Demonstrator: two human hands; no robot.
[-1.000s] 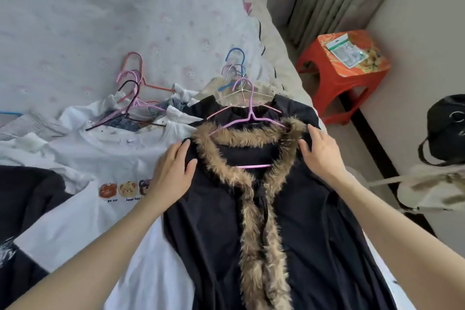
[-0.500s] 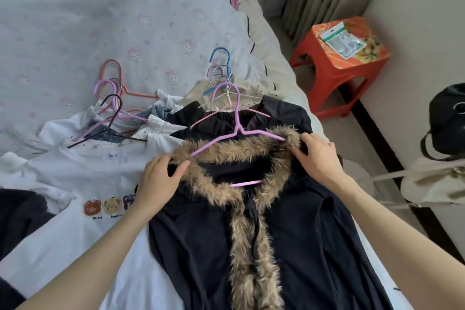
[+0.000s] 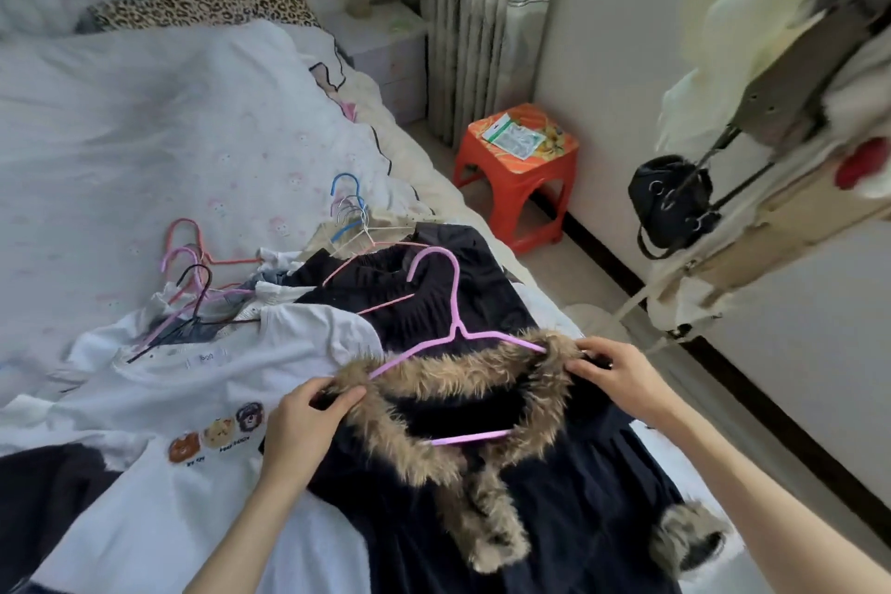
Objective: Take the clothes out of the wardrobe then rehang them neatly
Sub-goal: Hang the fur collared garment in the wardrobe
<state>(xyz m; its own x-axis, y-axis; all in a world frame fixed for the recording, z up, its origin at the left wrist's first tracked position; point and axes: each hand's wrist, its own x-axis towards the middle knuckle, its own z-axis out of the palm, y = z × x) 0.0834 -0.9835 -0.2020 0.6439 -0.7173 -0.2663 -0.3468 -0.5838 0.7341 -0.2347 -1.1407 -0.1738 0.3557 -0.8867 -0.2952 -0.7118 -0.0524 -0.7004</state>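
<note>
On the bed (image 3: 144, 150), both hands grip a fur-collared black garment (image 3: 545, 487) at its shoulders: left hand (image 3: 301, 424), right hand (image 3: 619, 374), seating it on a pink hanger (image 3: 448, 328). Next, judging by this, comes lifting it by the hook and carrying it to the wardrobe.

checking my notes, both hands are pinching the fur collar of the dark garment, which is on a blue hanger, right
Not quite: the head view shows the hanger is pink, not blue. The left hand and right hand do pinch the fur collar of the dark garment.
</note>
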